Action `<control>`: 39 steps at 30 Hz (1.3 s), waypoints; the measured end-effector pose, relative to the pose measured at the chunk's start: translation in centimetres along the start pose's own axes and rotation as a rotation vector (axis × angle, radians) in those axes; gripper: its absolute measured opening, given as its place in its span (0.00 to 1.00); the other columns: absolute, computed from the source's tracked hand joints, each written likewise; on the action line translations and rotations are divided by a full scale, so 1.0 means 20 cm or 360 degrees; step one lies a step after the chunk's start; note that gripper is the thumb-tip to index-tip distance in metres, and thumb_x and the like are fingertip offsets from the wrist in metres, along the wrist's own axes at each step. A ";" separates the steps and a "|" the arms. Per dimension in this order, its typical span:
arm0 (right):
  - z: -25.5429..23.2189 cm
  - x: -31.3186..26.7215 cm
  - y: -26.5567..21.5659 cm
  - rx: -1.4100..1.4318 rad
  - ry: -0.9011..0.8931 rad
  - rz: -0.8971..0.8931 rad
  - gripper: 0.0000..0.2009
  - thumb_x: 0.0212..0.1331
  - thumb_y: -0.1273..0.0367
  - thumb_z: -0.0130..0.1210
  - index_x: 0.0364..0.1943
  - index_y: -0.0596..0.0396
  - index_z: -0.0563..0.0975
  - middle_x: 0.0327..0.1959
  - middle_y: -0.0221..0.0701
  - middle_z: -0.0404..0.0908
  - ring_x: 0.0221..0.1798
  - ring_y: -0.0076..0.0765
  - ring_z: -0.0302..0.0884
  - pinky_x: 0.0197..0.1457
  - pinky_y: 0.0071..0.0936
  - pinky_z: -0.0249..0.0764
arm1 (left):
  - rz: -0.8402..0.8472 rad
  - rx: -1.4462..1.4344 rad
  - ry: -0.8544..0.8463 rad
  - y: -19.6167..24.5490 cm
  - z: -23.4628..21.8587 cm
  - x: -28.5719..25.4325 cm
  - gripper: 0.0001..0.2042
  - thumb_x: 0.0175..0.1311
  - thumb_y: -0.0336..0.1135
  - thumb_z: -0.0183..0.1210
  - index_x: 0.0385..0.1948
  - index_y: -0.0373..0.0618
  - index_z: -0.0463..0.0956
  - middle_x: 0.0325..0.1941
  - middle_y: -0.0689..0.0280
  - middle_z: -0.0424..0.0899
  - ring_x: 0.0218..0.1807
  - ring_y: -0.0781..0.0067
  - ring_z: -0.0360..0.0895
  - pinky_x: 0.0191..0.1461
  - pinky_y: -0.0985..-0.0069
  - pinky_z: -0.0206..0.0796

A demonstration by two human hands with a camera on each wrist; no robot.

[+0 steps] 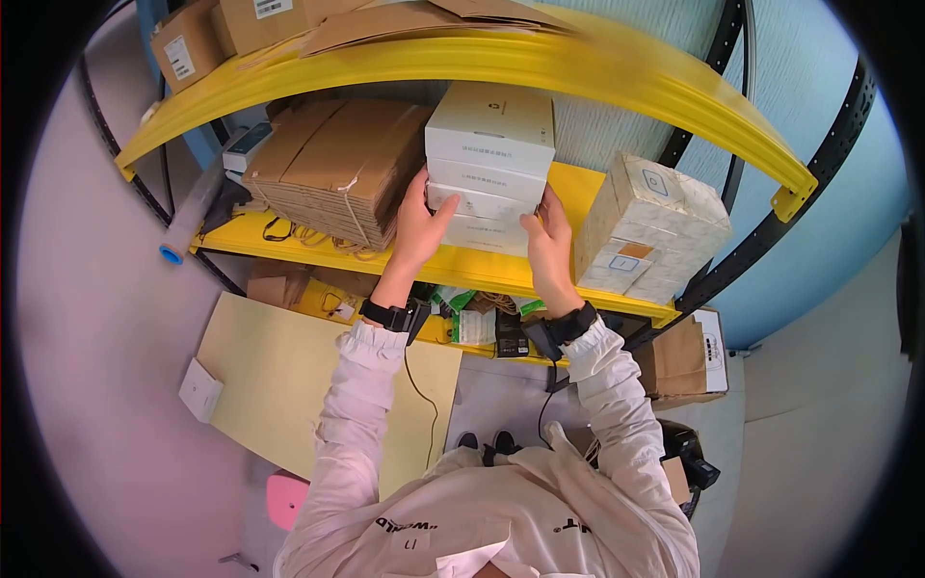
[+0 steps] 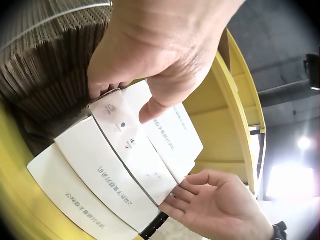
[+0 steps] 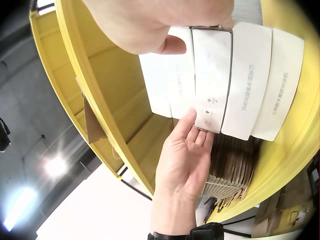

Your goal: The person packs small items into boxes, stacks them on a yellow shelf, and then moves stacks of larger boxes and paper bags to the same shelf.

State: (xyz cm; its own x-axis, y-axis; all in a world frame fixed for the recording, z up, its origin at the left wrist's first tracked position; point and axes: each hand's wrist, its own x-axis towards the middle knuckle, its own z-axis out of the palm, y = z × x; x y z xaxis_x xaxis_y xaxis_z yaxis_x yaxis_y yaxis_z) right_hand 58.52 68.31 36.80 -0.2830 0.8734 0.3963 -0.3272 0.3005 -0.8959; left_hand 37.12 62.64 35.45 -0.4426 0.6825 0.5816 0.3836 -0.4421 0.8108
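Note:
Several white boxes point(image 1: 489, 149) with printed lettering stand stacked on the yellow shelf. My left hand point(image 1: 421, 226) grips the left end of a middle white box point(image 2: 132, 137) that has small icons on its face; the fingers wrap its side and the thumb lies over the front. At the opposite end, my right hand point(image 1: 551, 246) holds the same box, fingers along its side and thumb at the front edge. More white boxes lie above it, and others point(image 3: 250, 80) lie below. The far side of the stack is hidden.
Tied flattened cardboard point(image 1: 328, 164) sits close left of the stack, and a marbled carton point(image 1: 655, 226) stands to the right. A yellow upper shelf point(image 1: 462, 60) runs overhead. Below are a pale table point(image 1: 289, 376) and a lower shelf with packets point(image 1: 474, 328).

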 end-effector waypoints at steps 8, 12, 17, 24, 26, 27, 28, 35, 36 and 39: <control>0.01 0.00 -0.04 -0.0039 0.0001 0.0007 0.35 0.66 0.80 0.51 0.80 0.69 0.61 0.76 0.47 0.73 0.79 0.42 0.69 0.82 0.35 0.62 | -0.0056 0.0006 0.0010 -0.02 0.02 -0.01 0.30 0.68 0.27 0.72 0.68 0.30 0.66 0.65 0.48 0.84 0.66 0.60 0.83 0.71 0.65 0.72; -0.01 0.02 -0.03 -0.0065 -0.0022 -0.0023 0.38 0.64 0.80 0.53 0.81 0.71 0.59 0.75 0.49 0.73 0.79 0.44 0.70 0.82 0.36 0.64 | -0.0028 0.0015 -0.0006 -0.01 0.04 -0.02 0.30 0.68 0.25 0.71 0.68 0.30 0.65 0.65 0.47 0.83 0.67 0.60 0.82 0.72 0.66 0.71; -0.03 0.00 -0.03 -0.0046 -0.0025 -0.0044 0.39 0.63 0.80 0.53 0.81 0.72 0.58 0.77 0.50 0.71 0.80 0.45 0.68 0.84 0.37 0.62 | -0.0060 -0.0159 -0.0068 0.00 0.04 -0.03 0.32 0.69 0.21 0.68 0.71 0.31 0.61 0.73 0.47 0.75 0.74 0.59 0.76 0.79 0.64 0.65; -0.05 -0.03 0.23 -0.0219 0.0255 -0.0072 0.38 0.65 0.79 0.56 0.80 0.74 0.58 0.78 0.52 0.69 0.81 0.47 0.66 0.85 0.36 0.59 | -0.0111 -0.0178 -0.0221 -0.07 -0.02 -0.10 0.40 0.69 0.25 0.70 0.79 0.31 0.55 0.80 0.45 0.67 0.82 0.60 0.64 0.85 0.62 0.56; -0.09 -0.06 0.24 -0.0148 0.0159 0.0073 0.37 0.65 0.78 0.56 0.80 0.74 0.59 0.78 0.51 0.70 0.81 0.47 0.67 0.84 0.36 0.59 | -0.0242 -0.0101 -0.0197 -0.13 -0.04 -0.14 0.39 0.71 0.26 0.70 0.80 0.30 0.56 0.79 0.47 0.70 0.80 0.62 0.68 0.83 0.63 0.60; -0.10 -0.07 0.24 -0.0082 0.0065 0.0215 0.37 0.65 0.78 0.56 0.79 0.74 0.59 0.78 0.51 0.70 0.80 0.47 0.67 0.84 0.35 0.59 | -0.0244 -0.0100 -0.0197 -0.14 -0.05 -0.14 0.39 0.71 0.26 0.70 0.80 0.30 0.56 0.79 0.47 0.70 0.80 0.62 0.68 0.83 0.63 0.60; -0.10 -0.08 0.24 -0.0083 0.0065 0.0218 0.37 0.65 0.78 0.56 0.79 0.74 0.59 0.78 0.51 0.70 0.80 0.47 0.67 0.84 0.35 0.59 | -0.0379 -0.0220 -0.0265 -0.14 -0.06 -0.15 0.37 0.73 0.26 0.69 0.79 0.30 0.59 0.77 0.49 0.74 0.77 0.63 0.72 0.81 0.65 0.63; -0.09 -0.10 0.26 -0.0122 0.0034 0.0258 0.36 0.67 0.78 0.53 0.80 0.74 0.59 0.77 0.51 0.72 0.79 0.45 0.70 0.82 0.33 0.62 | -0.0509 -0.0284 -0.0258 -0.16 -0.05 -0.17 0.32 0.74 0.23 0.66 0.78 0.34 0.63 0.67 0.55 0.85 0.67 0.69 0.82 0.72 0.71 0.72; -0.10 -0.10 0.28 -0.0158 0.0022 0.0286 0.37 0.67 0.78 0.52 0.81 0.74 0.58 0.78 0.51 0.71 0.79 0.45 0.69 0.81 0.33 0.63 | -0.0510 -0.0283 -0.0261 -0.17 -0.05 -0.18 0.32 0.74 0.23 0.66 0.78 0.34 0.63 0.67 0.55 0.85 0.67 0.69 0.82 0.72 0.71 0.72; -0.09 -0.12 0.22 -0.0066 0.0013 0.0331 0.37 0.67 0.78 0.52 0.82 0.73 0.57 0.78 0.51 0.71 0.80 0.45 0.69 0.82 0.32 0.62 | -0.0508 -0.0257 -0.0245 -0.21 -0.05 -0.18 0.32 0.74 0.23 0.66 0.78 0.34 0.64 0.66 0.55 0.85 0.66 0.69 0.83 0.71 0.72 0.73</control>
State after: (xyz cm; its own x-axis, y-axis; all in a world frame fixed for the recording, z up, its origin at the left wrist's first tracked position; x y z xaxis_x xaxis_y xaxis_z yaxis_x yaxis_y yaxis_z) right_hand 59.37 68.19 31.52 -0.3331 0.9213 0.2008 -0.2252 0.1290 -0.9657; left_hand 36.18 61.52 30.02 -0.3874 0.8745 0.2918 0.1085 -0.2711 0.9564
